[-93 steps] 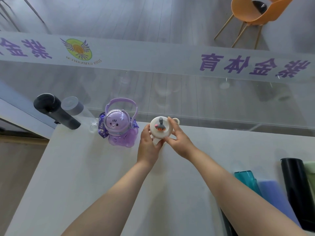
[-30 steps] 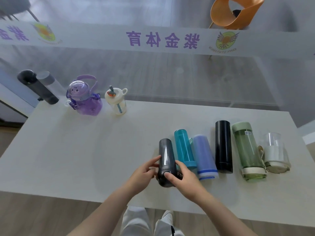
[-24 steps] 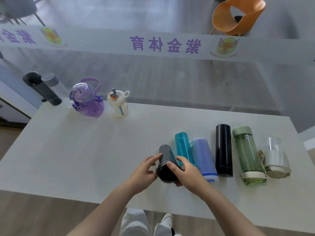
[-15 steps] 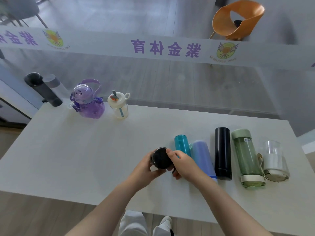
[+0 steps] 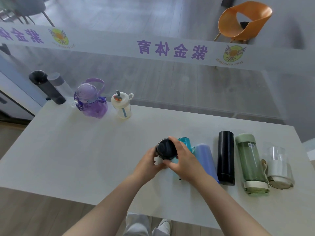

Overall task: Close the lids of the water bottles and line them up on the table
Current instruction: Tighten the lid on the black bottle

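Beyond the far edge of the bench (image 5: 71, 150) stands a glass partition (image 5: 170, 86), a frosted band (image 5: 119, 46) running across it with purple characters (image 5: 172, 50) and a winged yellow-green logo (image 5: 234, 52). Behind the glass, an orange chair (image 5: 243, 23) sits on grey plank floor (image 5: 127, 12). Below the bench's near edge, pale trousers (image 5: 136, 225) and a light shoe (image 5: 163, 225)
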The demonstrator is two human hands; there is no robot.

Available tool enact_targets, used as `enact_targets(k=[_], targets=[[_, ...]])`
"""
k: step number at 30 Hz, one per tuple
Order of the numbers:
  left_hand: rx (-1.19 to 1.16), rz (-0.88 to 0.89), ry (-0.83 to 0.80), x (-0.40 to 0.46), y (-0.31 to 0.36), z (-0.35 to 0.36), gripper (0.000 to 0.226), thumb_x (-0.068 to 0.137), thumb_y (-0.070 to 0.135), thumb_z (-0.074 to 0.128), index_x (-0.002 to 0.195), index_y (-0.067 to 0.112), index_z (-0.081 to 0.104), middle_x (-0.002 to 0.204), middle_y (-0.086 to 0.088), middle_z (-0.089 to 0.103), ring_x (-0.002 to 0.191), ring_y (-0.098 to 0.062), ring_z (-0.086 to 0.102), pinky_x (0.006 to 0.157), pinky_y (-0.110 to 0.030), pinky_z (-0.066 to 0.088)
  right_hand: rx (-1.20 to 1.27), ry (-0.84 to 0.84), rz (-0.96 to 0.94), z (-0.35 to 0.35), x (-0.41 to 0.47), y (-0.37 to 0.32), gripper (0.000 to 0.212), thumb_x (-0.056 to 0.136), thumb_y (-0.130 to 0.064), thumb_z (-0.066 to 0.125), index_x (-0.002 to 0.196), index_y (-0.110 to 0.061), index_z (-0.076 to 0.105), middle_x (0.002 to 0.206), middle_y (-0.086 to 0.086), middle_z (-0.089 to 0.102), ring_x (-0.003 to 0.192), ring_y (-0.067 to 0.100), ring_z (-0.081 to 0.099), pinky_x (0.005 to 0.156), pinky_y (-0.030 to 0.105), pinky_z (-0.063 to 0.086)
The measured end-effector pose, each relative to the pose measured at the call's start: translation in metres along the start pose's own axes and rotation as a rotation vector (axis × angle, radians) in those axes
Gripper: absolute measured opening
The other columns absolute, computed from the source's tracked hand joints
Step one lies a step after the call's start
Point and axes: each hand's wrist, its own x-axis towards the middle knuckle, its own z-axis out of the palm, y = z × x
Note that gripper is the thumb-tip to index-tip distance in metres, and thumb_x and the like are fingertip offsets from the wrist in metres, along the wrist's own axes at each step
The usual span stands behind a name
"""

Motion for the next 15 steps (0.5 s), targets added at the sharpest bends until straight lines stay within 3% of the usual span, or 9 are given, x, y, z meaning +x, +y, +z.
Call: enact_targets(k=[6, 11, 15], targets=[[-0.02, 0.001, 0.027, 0.005, -0.004, 0.003, 0.061, 0.073, 0.049, 0.067, 0.117, 0.073, 0.032, 0.113, 0.032, 0.057, 0.108, 0.0, 0.057, 0.088, -0.025, 0.051, 0.008, 0.044, -0.006, 0.003, 0.015, 0.002, 0.075, 0.083, -0.035, 0.071, 0.145, -0.032, 0.029, 0.132, -0.007, 0.046, 0.116, 0.007, 0.046, 0.095, 0.02, 0.041], [-0.038, 0.01, 0.091, 0.022, -0.01, -0.005, 0.058, 0.082, 0.037, 0.069, 0.125, 0.059, 0.038, 0.116, 0.021, 0.061, 0.108, -0.003, 0.058, 0.092, -0.031, 0.051, -0.003, 0.065, -0.034, 0.011, 0.035, -0.001, 0.076, 0.084, -0.032, 0.07, 0.147, -0.027, 0.028, 0.135, -0.005, 0.045, 0.12, 0.009, 0.046, 0.099, 0.021, 0.041], [-0.02, 0.0, 0.108, 0.046, -0.013, -0.02, 0.047, 0.08, 0.044, 0.066, 0.111, 0.065, 0.037, 0.114, 0.026, 0.061, 0.111, 0.0, 0.059, 0.092, -0.032, 0.052, -0.016, 0.075, -0.031, 0.014, 0.065, -0.005, 0.077, 0.085, -0.033, 0.07, 0.148, -0.028, 0.025, 0.136, -0.004, 0.043, 0.118, 0.009, 0.047, 0.094, 0.014, 0.036]])
